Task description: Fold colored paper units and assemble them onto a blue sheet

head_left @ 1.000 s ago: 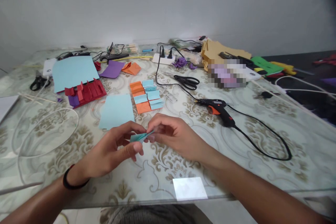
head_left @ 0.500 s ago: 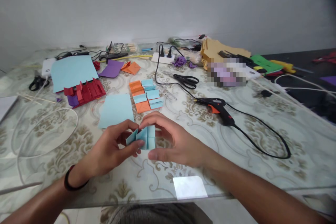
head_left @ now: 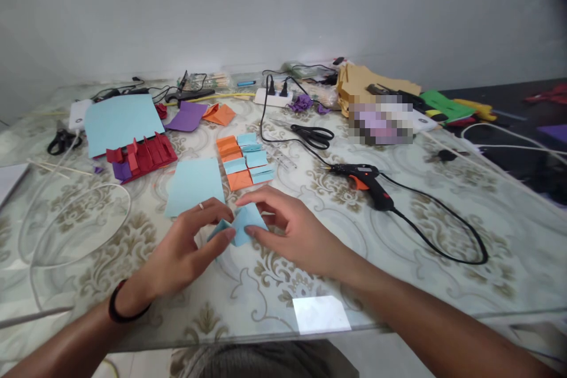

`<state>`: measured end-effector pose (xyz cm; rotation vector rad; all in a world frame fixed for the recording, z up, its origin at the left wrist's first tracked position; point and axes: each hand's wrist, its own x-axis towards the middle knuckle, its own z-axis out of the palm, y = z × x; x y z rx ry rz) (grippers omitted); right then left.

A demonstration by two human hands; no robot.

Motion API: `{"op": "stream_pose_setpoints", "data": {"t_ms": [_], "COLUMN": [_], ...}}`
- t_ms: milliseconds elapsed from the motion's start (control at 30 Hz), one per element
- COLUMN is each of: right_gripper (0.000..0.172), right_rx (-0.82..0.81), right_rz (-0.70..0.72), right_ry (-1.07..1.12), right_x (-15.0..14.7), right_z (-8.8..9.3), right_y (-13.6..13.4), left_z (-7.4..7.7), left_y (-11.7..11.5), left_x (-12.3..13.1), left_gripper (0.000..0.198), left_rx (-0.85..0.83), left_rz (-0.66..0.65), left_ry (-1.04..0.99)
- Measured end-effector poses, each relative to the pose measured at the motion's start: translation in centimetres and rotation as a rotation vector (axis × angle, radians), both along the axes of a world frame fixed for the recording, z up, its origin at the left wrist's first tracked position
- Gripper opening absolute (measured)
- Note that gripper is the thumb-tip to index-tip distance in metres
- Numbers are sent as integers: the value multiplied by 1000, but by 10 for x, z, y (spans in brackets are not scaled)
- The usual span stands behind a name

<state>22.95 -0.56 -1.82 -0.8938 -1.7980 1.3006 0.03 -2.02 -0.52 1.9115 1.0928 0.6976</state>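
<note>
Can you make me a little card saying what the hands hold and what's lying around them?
Left hand: pinching folded blue paper
Right hand: pinching the same paper
Just behind: flat blue sheet; orange and blue folded pieces
To the right: glue gun with black cord
Farther back: black scissors
Underneath: patterned table

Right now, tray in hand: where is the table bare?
Bare: right of the right hand, between the glue gun cord and near edge; also inside the white cable loop, left of the left hand. Crowded: the far side, around scissors and power strip.
</note>
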Motion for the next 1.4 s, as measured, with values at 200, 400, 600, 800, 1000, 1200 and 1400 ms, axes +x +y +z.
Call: {"op": "stream_pose_setpoints", "data": {"t_ms": [200, 400, 600, 800, 1000, 1200, 1400], "right_gripper": [22, 23, 27, 18, 21, 22, 14], "right_rx": [55, -75, -86, -98, -147, -101, 7], "right_rz": [-11, -20, 8, 79, 115, 110, 92], "right_ry": [-74, -32, -2, 92, 232, 222, 227], "right_x": [0, 0, 2, 5, 8, 7, 5], "right_z": [4, 4, 2, 3, 5, 2, 3], "right_y": [2, 3, 5, 4, 4, 4, 5], "left_z": [-2, 1, -6, -6, -3, -6, -5], "left_y": [-1, -2, -6, -3, -2, -2, -2], "left_x": [-3, -2, -1, -3, -4, -4, -9], "left_gripper": [21, 14, 23, 10, 10, 16, 18], "left_rx": [68, 194, 368, 273, 92, 66, 363], "left_rz": [-34, -130, -134, 65, 162, 114, 38], "left_ry": [-148, -53, 24, -89, -350, -426, -210]}}
